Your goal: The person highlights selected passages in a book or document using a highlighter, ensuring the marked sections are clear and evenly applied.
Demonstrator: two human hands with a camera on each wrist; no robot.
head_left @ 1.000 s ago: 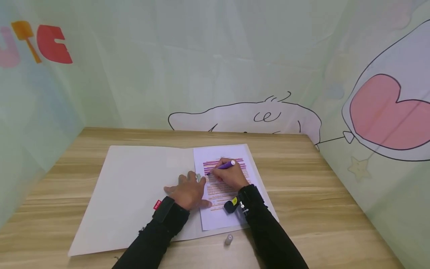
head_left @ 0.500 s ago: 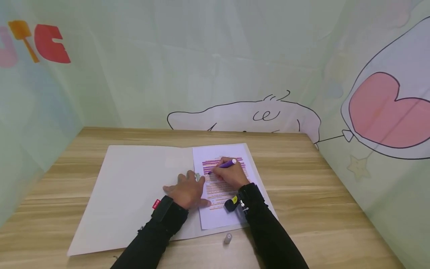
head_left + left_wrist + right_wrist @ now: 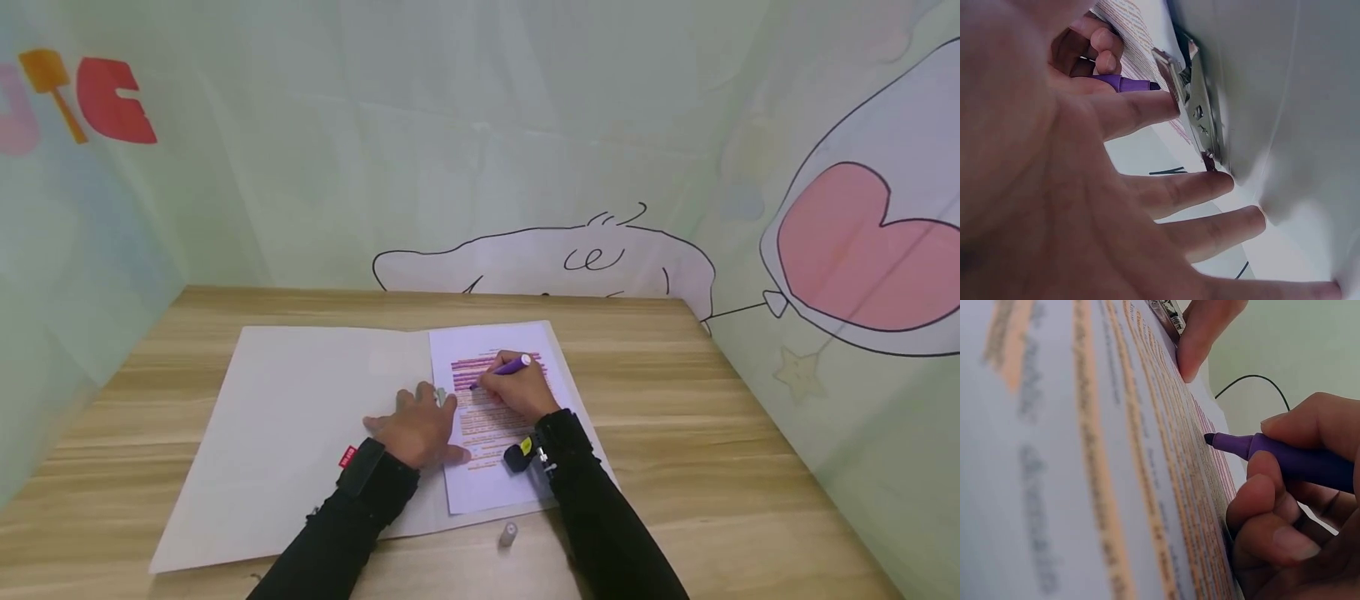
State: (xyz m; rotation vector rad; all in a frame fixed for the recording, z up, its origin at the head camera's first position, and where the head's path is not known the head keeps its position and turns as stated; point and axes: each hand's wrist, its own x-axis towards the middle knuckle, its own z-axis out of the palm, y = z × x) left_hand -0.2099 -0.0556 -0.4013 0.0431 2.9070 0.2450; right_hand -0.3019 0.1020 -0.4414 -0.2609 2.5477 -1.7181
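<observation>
My right hand (image 3: pixel 521 390) pinches a purple highlighter (image 3: pixel 513 365), its dark tip right at the printed lines in the upper part of a white sheet (image 3: pixel 487 492). Purple strokes cover the upper lines; orange ones mark the lines below, seen close up in the right wrist view. My left hand (image 3: pixel 420 429) lies with fingers spread on the white folder (image 3: pixel 300 433), its thumb over the sheet's left edge. Beside those fingers, a metal clip (image 3: pixel 1194 106) holds the sheet along the folder's fold. The uncapped highlighter tip (image 3: pixel 1209 439) also shows in the right wrist view.
A small greyish cap (image 3: pixel 508 534) stands on the wooden table (image 3: pixel 675 467) just in front of the folder. Printed cloth walls (image 3: pixel 480 150) rise behind the table and at both sides. A red tag (image 3: pixel 347 457) shows next to the left wrist.
My right hand has slid the highlighter tip slightly to the right along a line of text. The left hand stays in place on the folder.
</observation>
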